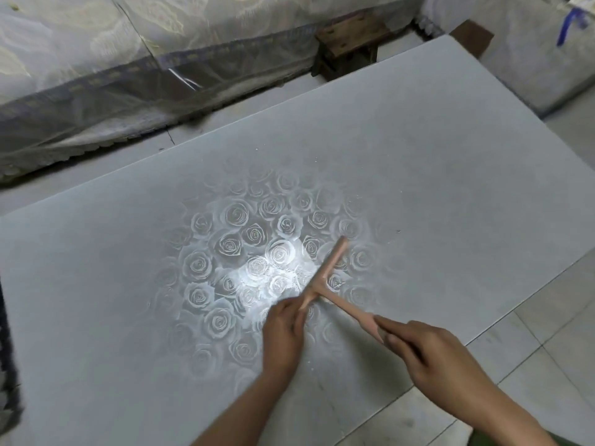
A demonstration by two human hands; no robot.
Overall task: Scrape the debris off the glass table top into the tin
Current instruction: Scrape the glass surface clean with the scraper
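Glass table top [418, 149]: frosted grey, rose pattern at centre, lit by a bright glare. Debris [398, 231]: small white specks scattered on the glass, mostly towards the far side and right. T-shaped scraper [325, 275]: pinkish, laid blade-down on the rose pattern. Left hand [281, 329]: fingers curled, the near blade end pinched. Right hand [428, 352]: fingers wrapped round the handle. Lace-covered furniture [128, 75] is seen beyond the table; tiled floor [531, 365] at right.

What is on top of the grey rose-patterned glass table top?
A pink T-shaped scraper, crossbar end held by the left hand, handle gripped by the right hand; scattered white specks. Anything beneath hands and scraper is hidden.
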